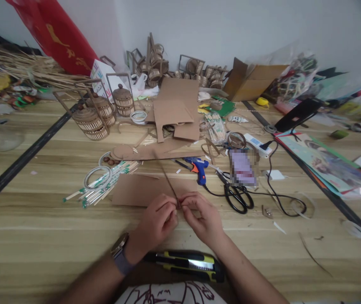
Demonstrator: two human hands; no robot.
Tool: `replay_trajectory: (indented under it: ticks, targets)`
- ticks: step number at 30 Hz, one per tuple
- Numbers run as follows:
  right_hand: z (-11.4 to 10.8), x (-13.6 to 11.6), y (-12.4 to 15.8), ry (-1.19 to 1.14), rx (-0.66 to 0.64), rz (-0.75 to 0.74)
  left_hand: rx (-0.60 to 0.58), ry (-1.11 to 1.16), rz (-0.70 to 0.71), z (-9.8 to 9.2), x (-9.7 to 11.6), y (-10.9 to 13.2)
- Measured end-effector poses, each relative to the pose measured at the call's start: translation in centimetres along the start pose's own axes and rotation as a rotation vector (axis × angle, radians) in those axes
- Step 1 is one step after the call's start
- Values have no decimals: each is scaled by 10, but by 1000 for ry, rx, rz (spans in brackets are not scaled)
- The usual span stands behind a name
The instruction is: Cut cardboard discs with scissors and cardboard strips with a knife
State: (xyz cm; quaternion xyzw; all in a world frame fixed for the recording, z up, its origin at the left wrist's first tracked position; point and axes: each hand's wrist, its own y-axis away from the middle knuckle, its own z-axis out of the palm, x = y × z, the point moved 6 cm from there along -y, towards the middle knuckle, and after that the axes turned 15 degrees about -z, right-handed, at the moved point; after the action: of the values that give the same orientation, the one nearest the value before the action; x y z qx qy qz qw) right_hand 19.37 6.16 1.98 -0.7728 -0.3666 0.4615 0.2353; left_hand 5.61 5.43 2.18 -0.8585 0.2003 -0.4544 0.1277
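Note:
My left hand (161, 215) and my right hand (202, 217) meet fingertip to fingertip over the middle of the table. Both pinch the near end of a thin dark brown strip (168, 179), whose far part rises away from me and blurs at the tip. The fingers partly hide that end, which looks curled. Beneath the hands lies a flat piece of cardboard (133, 190). A yellow and black utility knife (188, 264) rests between my forearms, close to my body.
A blue glue gun (201, 166) and black-handled scissors (239, 198) lie right of the hands, with a black cord around them. Paper-wrapped sticks (104, 185) and white rings (97, 178) lie left. Small lidded bamboo baskets (93, 120) stand farther back, near stacked cardboard (176, 97).

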Motion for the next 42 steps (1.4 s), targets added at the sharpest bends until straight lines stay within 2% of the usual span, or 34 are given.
replay_trajectory:
  ticks: [6,14,21,33,38,42]
  targets:
    - [-3,-2,0,56,35,-20,17,-1,11,1,0,1]
    - [0,-6,0,75,12,-59,21,-145,14,3,0,1]
    - [0,-7,-1,62,6,-68,11,-170,43,6,0,3]
    - [-3,-5,-5,-13,-50,-33,-50,6,-23,1,-1,0]
    - [-4,-2,-4,-30,-33,-17,-106,102,-51,1,-3,-3]
    - [-3,-3,-4,-1,-38,-52,-122,75,-116,3,-8,-3]
